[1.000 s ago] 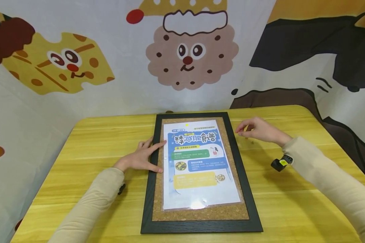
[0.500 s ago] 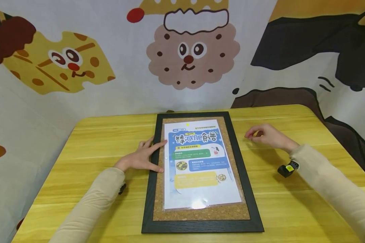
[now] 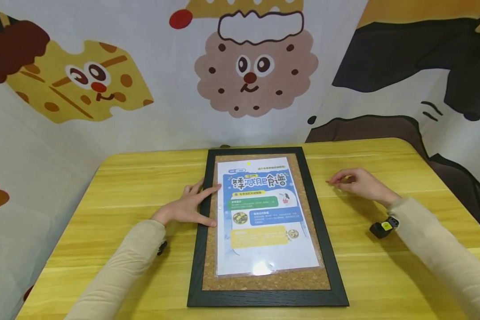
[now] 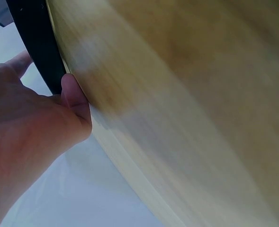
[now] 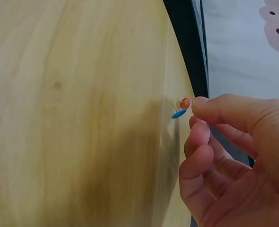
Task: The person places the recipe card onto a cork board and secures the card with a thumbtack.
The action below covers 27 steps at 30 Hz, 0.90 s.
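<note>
In the head view a black-framed corkboard [image 3: 264, 283] lies flat on the table, bearing a printed sheet [image 3: 260, 258] in a clear, shiny sleeve. My left hand [image 3: 186, 208] rests over the board's left frame bar, thumb and index finger spread toward the sheet's left edge. From the left wrist view, a finger sits against the frame's outer side. Right of the board, my right hand [image 3: 360, 183] has thumb and index finger together at a red thumbtack [image 5: 184, 103]. Close beside it in the right wrist view is a blue thumbtack [image 5: 179, 113].
The yellow wood-grain table [image 3: 136, 186] reaches back to a white cloth [image 3: 172, 120] printed with cartoon cheese and a cookie. A yellow round spot [image 3: 248, 164] shows at the sheet's top edge. A black wrist camera [image 3: 382, 229] hangs below my right cuff.
My right hand has moved right, away from the board's frame, and a red tip now shows at its fingertips. The left hand and the sheet keep their places.
</note>
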Motion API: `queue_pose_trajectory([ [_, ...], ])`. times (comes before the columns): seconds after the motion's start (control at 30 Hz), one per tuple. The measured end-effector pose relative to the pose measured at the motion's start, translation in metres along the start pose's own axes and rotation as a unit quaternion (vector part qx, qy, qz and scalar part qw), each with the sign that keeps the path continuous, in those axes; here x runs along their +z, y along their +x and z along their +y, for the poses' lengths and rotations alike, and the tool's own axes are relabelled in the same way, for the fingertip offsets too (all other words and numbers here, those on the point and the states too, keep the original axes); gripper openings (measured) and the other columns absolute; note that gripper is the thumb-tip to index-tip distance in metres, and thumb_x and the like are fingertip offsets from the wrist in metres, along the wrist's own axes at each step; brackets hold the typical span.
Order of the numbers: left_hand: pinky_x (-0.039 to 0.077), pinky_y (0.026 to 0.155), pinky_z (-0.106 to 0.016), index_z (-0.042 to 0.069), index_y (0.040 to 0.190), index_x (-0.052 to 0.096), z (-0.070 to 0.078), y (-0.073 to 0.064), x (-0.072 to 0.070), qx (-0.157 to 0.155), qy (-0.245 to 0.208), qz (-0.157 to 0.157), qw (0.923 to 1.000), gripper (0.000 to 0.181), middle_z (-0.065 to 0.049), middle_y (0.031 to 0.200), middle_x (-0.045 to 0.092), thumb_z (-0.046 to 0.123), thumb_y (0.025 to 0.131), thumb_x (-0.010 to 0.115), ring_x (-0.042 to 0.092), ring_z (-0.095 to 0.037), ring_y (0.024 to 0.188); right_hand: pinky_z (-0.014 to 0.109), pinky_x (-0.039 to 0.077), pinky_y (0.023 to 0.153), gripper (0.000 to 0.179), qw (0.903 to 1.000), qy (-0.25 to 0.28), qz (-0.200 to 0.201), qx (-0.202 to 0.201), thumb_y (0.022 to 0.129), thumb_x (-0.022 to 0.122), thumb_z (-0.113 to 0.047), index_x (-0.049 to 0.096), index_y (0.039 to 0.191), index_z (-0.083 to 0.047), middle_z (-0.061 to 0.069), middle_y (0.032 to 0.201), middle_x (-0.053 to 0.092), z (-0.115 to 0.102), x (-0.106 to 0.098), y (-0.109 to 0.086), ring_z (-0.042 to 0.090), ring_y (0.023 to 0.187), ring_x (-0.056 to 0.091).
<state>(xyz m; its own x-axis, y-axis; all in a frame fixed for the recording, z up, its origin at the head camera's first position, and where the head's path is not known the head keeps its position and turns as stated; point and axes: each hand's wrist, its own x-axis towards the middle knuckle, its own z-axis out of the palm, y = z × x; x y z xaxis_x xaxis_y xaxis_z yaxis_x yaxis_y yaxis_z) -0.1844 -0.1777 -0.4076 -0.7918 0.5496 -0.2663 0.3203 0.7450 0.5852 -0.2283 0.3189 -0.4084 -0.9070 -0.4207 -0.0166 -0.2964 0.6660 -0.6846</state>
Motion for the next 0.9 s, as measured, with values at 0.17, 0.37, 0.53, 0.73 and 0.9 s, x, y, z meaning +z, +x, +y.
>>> queue_pose_trajectory([
  [0.17, 0.028, 0.094, -0.065, 0.024, 0.156, 0.018, 0.000, 0.000, 0.000, -0.003, 0.000, -0.001, 1.0000, 0.104, -0.024, 0.157, -0.010, 0.049, 0.076, 0.079, 0.014, -0.040, 0.128, 0.023, 0.048, 0.073, 0.017, 0.9999, 0.004, -0.003, 0.010, 0.091, 0.064, 0.001, 0.070, 0.106, 0.000, 0.018, 0.113, 0.067, 0.006, 0.001, -0.004, 0.022, 0.094, 0.060],
  [0.37, 0.028, 0.094, -0.064, 0.024, 0.156, 0.018, 0.001, 0.001, 0.000, -0.003, 0.002, -0.001, 1.0000, 0.104, -0.024, 0.157, -0.010, 0.049, 0.075, 0.079, 0.015, -0.039, 0.127, 0.024, 0.047, 0.072, 0.019, 0.9995, 0.027, -0.003, 0.013, 0.092, 0.066, -0.005, 0.068, 0.110, 0.000, 0.020, 0.118, 0.064, 0.012, 0.003, -0.009, 0.021, 0.094, 0.059],
  [0.53, 0.028, 0.095, -0.065, 0.023, 0.156, 0.018, 0.001, 0.001, -0.001, -0.001, 0.001, -0.002, 1.0000, 0.104, -0.024, 0.157, -0.010, 0.048, 0.076, 0.080, 0.014, -0.040, 0.128, 0.023, 0.047, 0.071, 0.022, 0.9991, 0.036, 0.005, 0.021, 0.092, 0.065, -0.005, 0.066, 0.113, 0.001, 0.020, 0.116, 0.064, 0.016, 0.004, -0.011, 0.018, 0.092, 0.060],
  [0.73, 0.028, 0.095, -0.065, 0.023, 0.156, 0.018, 0.001, 0.001, -0.001, -0.001, 0.002, -0.003, 1.0000, 0.104, -0.024, 0.157, -0.010, 0.049, 0.076, 0.079, 0.014, -0.040, 0.128, 0.025, 0.045, 0.067, 0.021, 0.9993, 0.024, 0.012, 0.027, 0.092, 0.065, -0.005, 0.066, 0.112, 0.002, 0.019, 0.112, 0.064, 0.017, 0.006, -0.011, 0.017, 0.084, 0.053],
  [0.9, 0.027, 0.095, -0.065, 0.024, 0.156, 0.018, 0.000, 0.000, 0.000, 0.000, -0.001, -0.003, 1.0000, 0.104, -0.024, 0.157, -0.010, 0.048, 0.076, 0.079, 0.013, -0.040, 0.129, 0.025, 0.043, 0.066, 0.018, 0.9993, 0.020, 0.024, 0.019, 0.093, 0.064, -0.006, 0.067, 0.110, 0.001, 0.017, 0.109, 0.065, 0.017, 0.008, -0.011, 0.018, 0.083, 0.052],
])
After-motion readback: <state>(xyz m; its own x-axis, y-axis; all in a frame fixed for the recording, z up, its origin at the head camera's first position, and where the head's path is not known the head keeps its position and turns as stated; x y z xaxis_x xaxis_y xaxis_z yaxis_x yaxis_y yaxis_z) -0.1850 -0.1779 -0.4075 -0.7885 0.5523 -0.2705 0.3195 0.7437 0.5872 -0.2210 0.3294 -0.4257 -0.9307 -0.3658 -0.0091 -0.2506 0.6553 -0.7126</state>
